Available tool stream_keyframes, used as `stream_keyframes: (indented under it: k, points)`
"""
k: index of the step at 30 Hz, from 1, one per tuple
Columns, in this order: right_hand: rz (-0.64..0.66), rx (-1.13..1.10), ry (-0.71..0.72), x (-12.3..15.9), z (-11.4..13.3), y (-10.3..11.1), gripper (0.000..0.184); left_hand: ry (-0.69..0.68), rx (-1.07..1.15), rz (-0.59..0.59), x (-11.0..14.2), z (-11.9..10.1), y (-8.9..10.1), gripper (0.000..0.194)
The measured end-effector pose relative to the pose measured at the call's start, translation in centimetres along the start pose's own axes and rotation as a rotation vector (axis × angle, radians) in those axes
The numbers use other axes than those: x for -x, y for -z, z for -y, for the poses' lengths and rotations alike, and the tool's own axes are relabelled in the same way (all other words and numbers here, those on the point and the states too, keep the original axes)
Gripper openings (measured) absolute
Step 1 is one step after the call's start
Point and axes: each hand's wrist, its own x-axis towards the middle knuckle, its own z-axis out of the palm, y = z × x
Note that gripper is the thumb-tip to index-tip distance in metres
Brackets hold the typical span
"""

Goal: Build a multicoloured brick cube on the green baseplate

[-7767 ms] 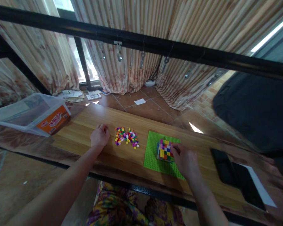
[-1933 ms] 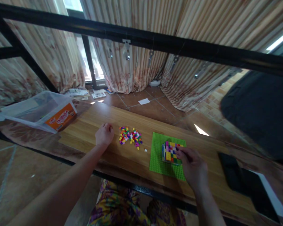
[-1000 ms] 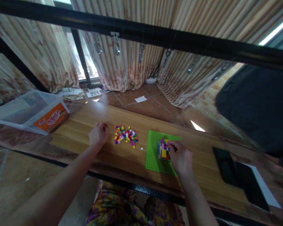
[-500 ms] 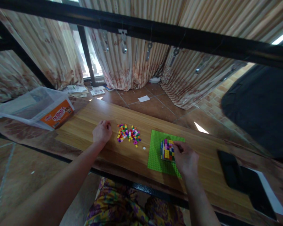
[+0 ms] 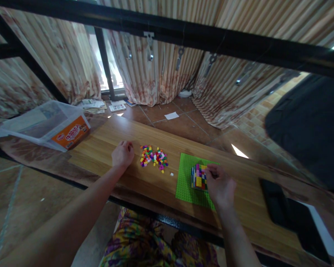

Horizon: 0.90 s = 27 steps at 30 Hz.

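Observation:
A green studded baseplate [image 5: 185, 185] lies on the wooden tabletop, and a block built of many coloured toy bricks [image 5: 198, 178] stands on it. My right hand [image 5: 219, 183] is at the right side of that block, fingers pinched at its upper right edge; whatever is between the fingertips is hidden. Left of the plate is a scattered pile of small coloured bricks [image 5: 155, 157], with one white brick [image 5: 172, 174] lying apart. Beside the pile's left side my left hand [image 5: 123, 153] rests on the table, fingers curled in; I cannot make out anything in them.
A clear plastic bin [image 5: 44, 135] with an orange label stands at the table's left end. Black flat objects [image 5: 278, 204] and a white sheet [image 5: 327, 231] lie at the right. A black metal bar [image 5: 167, 24] with hanging clips crosses above, before striped curtains [image 5: 144, 74].
The whole view has shifted slightly, so everything sits a little further right. Both hands keep nearly the same places, the right one still pinching at the brick block.

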Motion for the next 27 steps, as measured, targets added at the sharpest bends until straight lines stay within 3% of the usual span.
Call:
stream_keyframes:
  k: [12, 17, 19, 22, 27]
  points:
    - [0.031, 0.044, 0.017, 0.1, -0.1, 0.2, 0.03, -0.011, 0.011, 0.006, 0.2, -0.1, 0.3, 0.027]
    - [-0.179, -0.015, 0.01, 1.3, 2.3, 2.0, 0.03, -0.003, 0.013, 0.001, 0.1, 0.0, 0.1, 0.027]
    - [-0.205, -0.057, 0.045, 2.1, 3.7, 2.4, 0.029, -0.004, 0.014, 0.002, 0.1, 0.0, 0.0, 0.027]
    - [-0.102, -0.117, 0.103, 3.6, 5.4, 1.6, 0.027, -0.001, 0.018, 0.013, 0.1, 0.1, -0.2, 0.026]
    - [0.161, -0.129, 0.271, 5.9, 5.7, -2.8, 0.024, 0.005, 0.027, 0.018, 0.1, 0.1, -0.2, 0.026]
